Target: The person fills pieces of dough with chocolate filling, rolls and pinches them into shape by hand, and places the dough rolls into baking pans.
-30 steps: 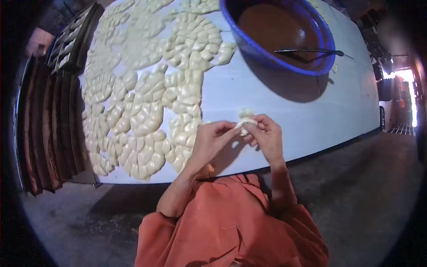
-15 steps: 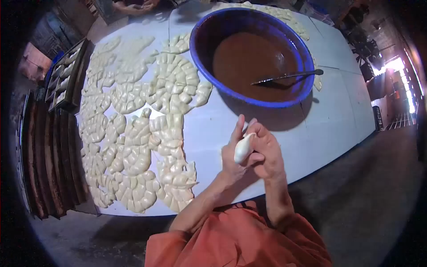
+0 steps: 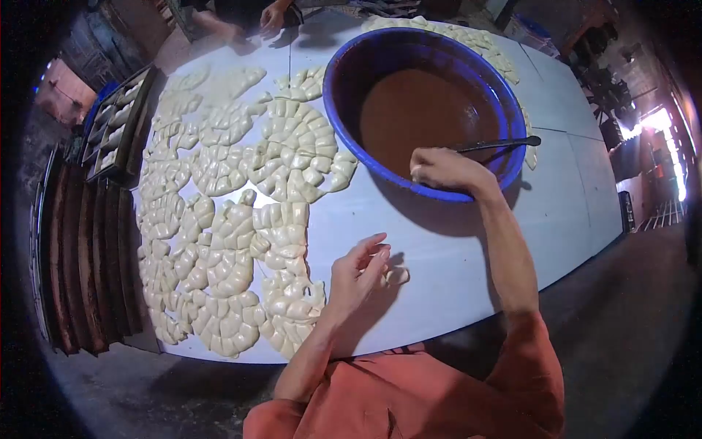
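Observation:
Many pale, glossy dough pieces (image 3: 292,150) lie pressed together in patches over the left of the white table (image 3: 453,278). A small dough piece (image 3: 397,276) rests apart from them, just right of my left hand (image 3: 357,276), whose fingers are spread with nothing in them. My right hand (image 3: 447,170) is over the near rim of the blue tub (image 3: 338,128), fingers curled together; what they hold, if anything, is hidden. Brown filling (image 3: 417,110) fills the tub's lower part, and a dark-handled utensil (image 3: 504,143) leans across its right rim.
A co-worker's hands (image 3: 274,18) show at the far edge of the table. More dough (image 3: 482,45) lies behind the tub. At the left stand dark trays (image 3: 91,249) on edge and a compartmented rack (image 3: 117,128) with pale pieces.
My hands have parted: the right has moved up to the tub, the left stays low and has opened. The dough piece that was between them is no longer visible there. The view has shifted.

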{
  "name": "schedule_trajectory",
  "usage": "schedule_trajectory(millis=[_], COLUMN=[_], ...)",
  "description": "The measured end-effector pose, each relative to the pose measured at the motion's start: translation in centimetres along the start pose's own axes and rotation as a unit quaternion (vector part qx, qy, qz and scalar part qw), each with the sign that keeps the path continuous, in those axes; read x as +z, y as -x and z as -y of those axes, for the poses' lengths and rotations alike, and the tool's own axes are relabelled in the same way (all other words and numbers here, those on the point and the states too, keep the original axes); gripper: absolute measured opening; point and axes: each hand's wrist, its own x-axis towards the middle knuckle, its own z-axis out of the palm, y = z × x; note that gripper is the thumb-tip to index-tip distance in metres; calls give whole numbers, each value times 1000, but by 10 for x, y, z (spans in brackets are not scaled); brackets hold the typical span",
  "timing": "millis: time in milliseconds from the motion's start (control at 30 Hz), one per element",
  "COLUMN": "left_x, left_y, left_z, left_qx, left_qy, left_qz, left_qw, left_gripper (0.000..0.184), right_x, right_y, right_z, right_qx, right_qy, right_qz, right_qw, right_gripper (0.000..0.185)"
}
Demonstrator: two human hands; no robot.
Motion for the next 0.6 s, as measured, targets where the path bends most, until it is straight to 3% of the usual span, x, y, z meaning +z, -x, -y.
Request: schedule_trajectory(millis=[33, 67, 133, 200, 300, 333, 433, 600], left_x=[2, 3, 7, 14, 26, 31, 48, 43], left_y=[1, 0, -4, -12, -30, -35, -40, -34], left_z=[-3, -4, -10, -21, -29, -33, -59, -42], left_qx=[-14, -13, 22, 9, 58, 59, 9, -29], left_qy=[12, 13, -21, -20, 9, 11, 230, 386], left_qz=[1, -1, 23, 22, 45, 45, 63, 86], left_qw=[1000, 1000, 999, 1000, 997, 997, 971, 918], left_gripper=[40, 40, 39, 38, 42, 42, 49, 41], right_x=[-3, -3, 2, 5, 7, 10, 26, 72], right_y=[3, 5, 14, 24, 45, 50, 66, 88], right_z=[-1, -1, 1, 7, 25, 28, 43, 51], right_qx=[14, 13, 5, -33, -50, -50, -81, -75], right_qy=[-108, -106, -233, -179, -508, -507, -632, -701], right_qz=[-6, -5, -30, -82, -165, -165, -176, -183], right_qw=[994, 994, 972, 980, 844, 845, 750, 685], right_gripper=[24, 24, 25, 23, 13, 13, 16, 16])
